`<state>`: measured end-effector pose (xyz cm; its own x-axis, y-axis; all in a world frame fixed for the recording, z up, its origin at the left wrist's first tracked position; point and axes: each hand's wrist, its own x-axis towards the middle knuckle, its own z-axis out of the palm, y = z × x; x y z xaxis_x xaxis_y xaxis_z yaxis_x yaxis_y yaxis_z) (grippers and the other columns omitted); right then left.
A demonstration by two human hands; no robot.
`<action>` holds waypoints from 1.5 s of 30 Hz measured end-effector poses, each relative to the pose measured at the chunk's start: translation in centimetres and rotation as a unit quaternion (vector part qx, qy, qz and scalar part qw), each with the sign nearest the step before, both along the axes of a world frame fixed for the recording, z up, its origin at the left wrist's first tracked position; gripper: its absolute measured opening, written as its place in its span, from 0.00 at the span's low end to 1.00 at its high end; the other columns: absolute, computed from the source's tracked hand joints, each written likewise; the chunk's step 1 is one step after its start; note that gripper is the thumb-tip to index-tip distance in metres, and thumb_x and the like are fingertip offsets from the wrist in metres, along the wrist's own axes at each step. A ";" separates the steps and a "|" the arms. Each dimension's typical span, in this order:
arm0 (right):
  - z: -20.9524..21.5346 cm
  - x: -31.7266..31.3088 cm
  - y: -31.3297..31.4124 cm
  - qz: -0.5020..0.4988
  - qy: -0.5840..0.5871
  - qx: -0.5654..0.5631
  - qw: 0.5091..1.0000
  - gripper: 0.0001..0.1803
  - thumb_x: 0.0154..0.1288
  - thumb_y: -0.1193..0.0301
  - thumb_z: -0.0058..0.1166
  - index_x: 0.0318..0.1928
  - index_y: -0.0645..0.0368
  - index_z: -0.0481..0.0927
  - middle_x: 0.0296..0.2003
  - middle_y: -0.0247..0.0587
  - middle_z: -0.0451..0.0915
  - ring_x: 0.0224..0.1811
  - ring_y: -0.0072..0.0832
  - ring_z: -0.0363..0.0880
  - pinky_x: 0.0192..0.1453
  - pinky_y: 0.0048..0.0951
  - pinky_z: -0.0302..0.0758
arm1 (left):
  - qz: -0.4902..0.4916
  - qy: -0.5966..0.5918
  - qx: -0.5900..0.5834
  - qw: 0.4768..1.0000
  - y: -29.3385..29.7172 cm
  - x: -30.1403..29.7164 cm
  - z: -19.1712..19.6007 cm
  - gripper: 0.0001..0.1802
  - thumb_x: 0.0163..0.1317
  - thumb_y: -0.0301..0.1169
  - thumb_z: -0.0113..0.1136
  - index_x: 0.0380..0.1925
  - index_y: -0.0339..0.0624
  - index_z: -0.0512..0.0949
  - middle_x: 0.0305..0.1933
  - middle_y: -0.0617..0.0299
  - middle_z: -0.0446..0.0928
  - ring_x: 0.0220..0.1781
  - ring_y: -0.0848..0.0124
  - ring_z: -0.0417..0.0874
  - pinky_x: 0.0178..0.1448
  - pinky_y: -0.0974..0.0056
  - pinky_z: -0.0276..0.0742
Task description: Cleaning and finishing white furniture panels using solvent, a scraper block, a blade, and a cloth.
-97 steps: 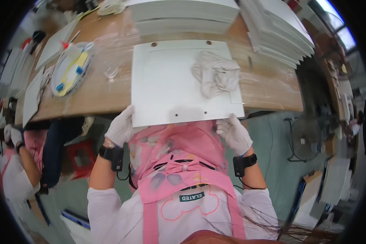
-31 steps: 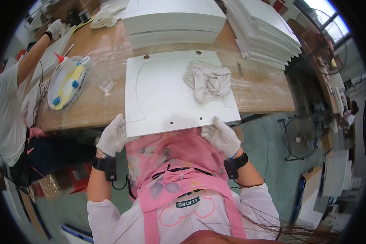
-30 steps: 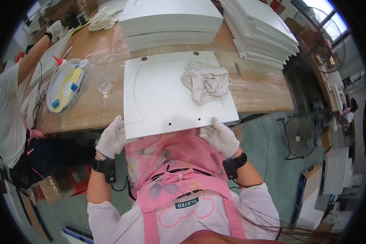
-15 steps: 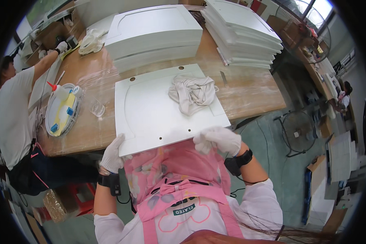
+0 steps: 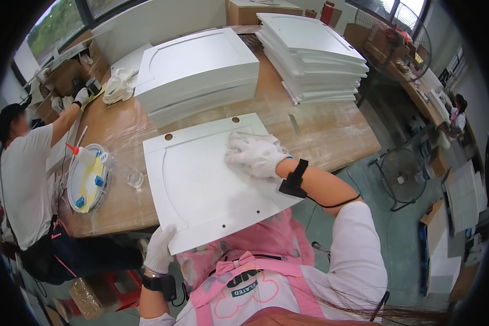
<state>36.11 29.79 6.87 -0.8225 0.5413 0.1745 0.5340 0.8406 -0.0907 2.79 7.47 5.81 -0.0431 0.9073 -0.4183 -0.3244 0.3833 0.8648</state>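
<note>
A white panel [image 5: 201, 174] with an arched groove, two larger holes along its far edge and two small ones along the near edge lies on the table, its near side overhanging. My left hand [image 5: 161, 249], in a white knit glove, grips the near left corner, fingers partly hidden. On the panel's right half, my gloved right hand [image 5: 265, 158] is closed on a bunched off-white cloth [image 5: 238, 143] and presses it to the surface. Glove and cloth blend in colour, so the exact fingertips are hard to make out.
Behind stand two stacks of white panels, one left [image 5: 201, 81] and one right [image 5: 320, 65]. A round tray [image 5: 70, 187] with a red-tipped bottle and blue blocks sits left, beside a clear cup [image 5: 134, 177]. A co-worker [image 5: 27, 179] reaches over the table's far left.
My right hand has gone from the panel's near edge up onto the cloth and taken hold of it. My left hand stays at the corner. The view has shifted.
</note>
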 end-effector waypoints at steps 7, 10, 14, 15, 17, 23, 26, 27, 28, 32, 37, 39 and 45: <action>-0.3 4.9 12.7 -0.438 -0.101 0.048 0.892 0.16 0.65 0.71 0.52 0.53 0.51 0.81 0.50 0.48 0.80 0.53 0.47 0.81 0.58 0.45 0.79 | -0.038 0.038 -0.035 0.998 -1.0 -0.4 2.1 0.22 0.69 0.33 0.57 0.57 0.30 0.73 0.46 0.57 0.83 0.41 0.73 0.85 0.42 0.69 0.81; 4.5 3.7 10.3 -0.375 -0.027 0.077 0.923 0.14 0.64 0.69 0.54 0.49 0.54 0.83 0.50 0.48 0.79 0.54 0.47 0.80 0.58 0.44 0.78 | -0.008 0.028 -0.030 0.999 -1.2 -0.5 2.5 0.21 0.68 0.33 0.57 0.56 0.29 0.74 0.45 0.57 0.83 0.39 0.72 0.85 0.40 0.69 0.81; 8.0 2.0 6.5 -0.289 -0.121 -0.020 0.949 0.16 0.62 0.64 0.57 0.49 0.53 0.82 0.51 0.48 0.78 0.57 0.47 0.78 0.59 0.43 0.77 | -0.013 0.021 -0.030 0.999 -1.1 -1.1 2.6 0.22 0.68 0.33 0.57 0.57 0.29 0.73 0.46 0.57 0.82 0.39 0.72 0.85 0.40 0.69 0.81; 6.3 3.8 7.8 -0.315 -0.113 -0.006 0.942 0.20 0.57 0.63 0.62 0.50 0.52 0.81 0.51 0.48 0.78 0.55 0.49 0.76 0.60 0.44 0.75 | -0.008 0.017 -0.019 1.000 -0.8 -1.2 2.3 0.23 0.68 0.33 0.57 0.57 0.29 0.73 0.47 0.56 0.82 0.40 0.71 0.85 0.41 0.68 0.81; 2.8 8.5 10.0 -0.330 -0.060 0.006 0.942 0.21 0.58 0.61 0.62 0.52 0.51 0.81 0.53 0.48 0.77 0.57 0.50 0.75 0.61 0.44 0.75 | 0.018 0.014 0.002 1.000 -0.9 -1.3 1.5 0.23 0.68 0.34 0.57 0.58 0.29 0.73 0.48 0.56 0.82 0.41 0.71 0.85 0.42 0.68 0.81; 3.2 9.9 5.7 -0.350 0.142 0.056 0.924 0.24 0.66 0.58 0.54 0.60 0.51 0.80 0.51 0.47 0.80 0.53 0.49 0.77 0.59 0.42 0.75 | 0.020 -0.001 0.031 0.999 -1.3 -2.7 1.8 0.25 0.67 0.35 0.55 0.59 0.27 0.72 0.51 0.54 0.80 0.48 0.70 0.84 0.50 0.66 0.80; 5.4 13.1 1.8 -0.273 0.179 -0.279 0.903 0.25 0.73 0.54 0.51 0.60 0.57 0.79 0.47 0.46 0.84 0.48 0.39 0.83 0.56 0.34 0.78 | 0.018 0.000 0.094 0.995 -1.3 -2.7 3.4 0.27 0.66 0.35 0.56 0.59 0.27 0.71 0.52 0.54 0.80 0.49 0.69 0.84 0.52 0.65 0.80; 5.3 13.3 0.5 -0.293 0.230 -0.423 0.826 0.26 0.75 0.54 0.49 0.61 0.60 0.77 0.50 0.46 0.83 0.50 0.35 0.83 0.57 0.34 0.78 | 0.016 0.020 0.105 0.994 -1.3 -3.3 3.7 0.27 0.66 0.35 0.56 0.59 0.26 0.71 0.52 0.54 0.80 0.49 0.68 0.84 0.52 0.65 0.80; 5.0 13.5 -1.1 -0.304 0.274 -0.554 0.725 0.27 0.77 0.54 0.46 0.62 0.62 0.76 0.52 0.47 0.82 0.52 0.31 0.82 0.59 0.33 0.78 | 0.012 0.040 0.116 0.992 -1.1 -3.9 4.0 0.27 0.65 0.35 0.56 0.59 0.26 0.71 0.52 0.54 0.81 0.50 0.67 0.84 0.53 0.64 0.80; 4.0 13.0 -7.7 -0.172 0.519 -0.643 0.536 0.28 0.78 0.58 0.45 0.65 0.68 0.69 0.56 0.50 0.79 0.54 0.35 0.82 0.61 0.35 0.79 | -0.037 -0.034 0.154 0.987 1.1 -3.8 5.1 0.28 0.65 0.36 0.56 0.60 0.26 0.71 0.51 0.53 0.81 0.50 0.66 0.84 0.55 0.63 0.80; 10.4 14.8 -10.0 -0.139 0.664 -0.612 0.407 0.31 0.79 0.58 0.41 0.70 0.70 0.62 0.60 0.54 0.76 0.60 0.40 0.80 0.64 0.40 0.78 | -0.050 -0.113 0.163 0.979 6.4 0.8 8.3 0.34 0.76 0.53 0.41 0.60 0.28 0.70 0.46 0.47 0.82 0.40 0.60 0.87 0.41 0.61 0.86; 12.4 16.7 -9.5 -0.126 0.704 -0.531 0.455 0.31 0.78 0.58 0.42 0.70 0.68 0.61 0.62 0.55 0.75 0.58 0.42 0.81 0.64 0.41 0.78 | -0.109 -0.155 0.178 0.966 8.4 0.7 8.4 0.34 0.77 0.53 0.39 0.61 0.29 0.69 0.46 0.43 0.82 0.36 0.59 0.88 0.37 0.62 0.86; 16.7 21.0 -0.6 -0.044 0.803 -0.354 0.477 0.24 0.80 0.61 0.40 0.67 0.64 0.67 0.58 0.50 0.77 0.59 0.41 0.79 0.64 0.40 0.78 | -0.104 -0.200 0.162 0.961 10.0 1.2 7.7 0.33 0.79 0.52 0.36 0.59 0.31 0.72 0.42 0.39 0.84 0.30 0.54 0.88 0.31 0.58 0.87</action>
